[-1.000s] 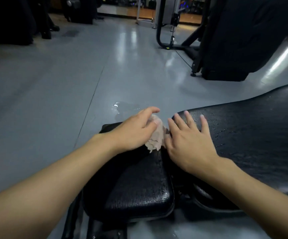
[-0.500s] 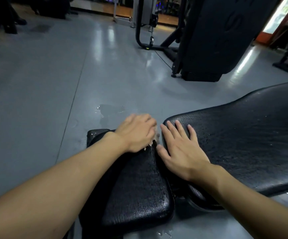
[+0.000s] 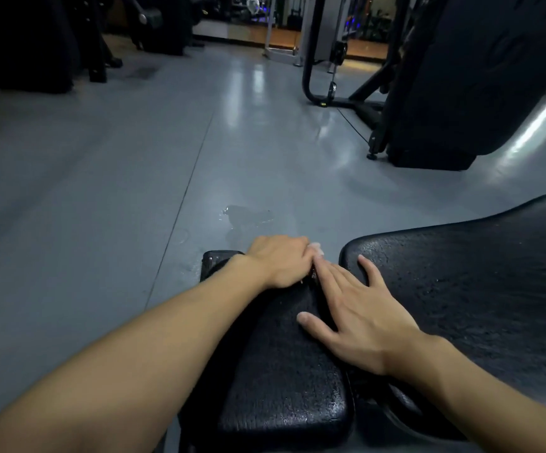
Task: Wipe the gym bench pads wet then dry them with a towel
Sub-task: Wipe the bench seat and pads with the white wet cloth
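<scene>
Two black textured bench pads fill the lower frame: a small seat pad point(image 3: 284, 380) in the middle and a long back pad point(image 3: 467, 282) running off to the right. Both glisten with water drops. My left hand point(image 3: 281, 261) lies at the far end of the seat pad, covering a pale cloth point(image 3: 318, 248) of which only a small corner shows past the fingers. My right hand point(image 3: 359, 308) lies flat with spread straight fingers across the gap between the pads, its fingertips touching the left hand.
A puddle point(image 3: 245, 217) lies on the grey floor just beyond the seat pad. A large dark machine with a cable frame point(image 3: 454, 80) stands at the back right. More dark equipment point(image 3: 30, 44) lines the back left.
My left hand has slid toward the far end of the seat pad and now covers almost all of the cloth. My right hand has shifted left off the back pad onto the gap.
</scene>
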Tool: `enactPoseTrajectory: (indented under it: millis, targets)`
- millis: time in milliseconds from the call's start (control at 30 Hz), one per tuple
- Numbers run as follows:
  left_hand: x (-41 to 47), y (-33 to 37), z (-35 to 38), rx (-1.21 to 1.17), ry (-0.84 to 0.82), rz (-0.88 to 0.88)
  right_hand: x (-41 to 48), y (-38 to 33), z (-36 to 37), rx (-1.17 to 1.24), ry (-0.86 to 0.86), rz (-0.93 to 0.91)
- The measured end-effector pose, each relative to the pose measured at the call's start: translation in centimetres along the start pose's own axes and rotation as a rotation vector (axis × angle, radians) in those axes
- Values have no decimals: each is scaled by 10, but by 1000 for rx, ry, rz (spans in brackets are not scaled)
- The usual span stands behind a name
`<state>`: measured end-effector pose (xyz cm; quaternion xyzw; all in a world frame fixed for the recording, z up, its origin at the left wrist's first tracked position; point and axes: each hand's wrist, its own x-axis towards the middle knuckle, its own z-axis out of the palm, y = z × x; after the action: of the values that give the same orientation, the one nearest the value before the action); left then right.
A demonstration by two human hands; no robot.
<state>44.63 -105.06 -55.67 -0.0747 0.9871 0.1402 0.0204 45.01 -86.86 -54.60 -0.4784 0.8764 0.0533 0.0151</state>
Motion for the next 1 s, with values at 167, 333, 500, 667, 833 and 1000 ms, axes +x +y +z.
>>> enactPoseTrajectory:
  millis: [167,333,500,667,833,1000]
  targets:
    - [-9,-30,0,24,-41,-58,-2,0,0,-3,1,2]
    - [-35,-81,10,-44,-22,-224,-3,-3,-2,-56,-50,25]
    - [-46,-70,19,-164,119,-342,0,-4,-2,-91,-39,33]
    - [-71,-67,26,-312,148,-530,0,-7,-1,-143,-45,17]
    - [-128,-51,39,-611,232,-620,-6,-20,6,-56,-50,21]
    - [-181,-26,61,-848,324,-614,-15,-35,9,-47,-69,-8]
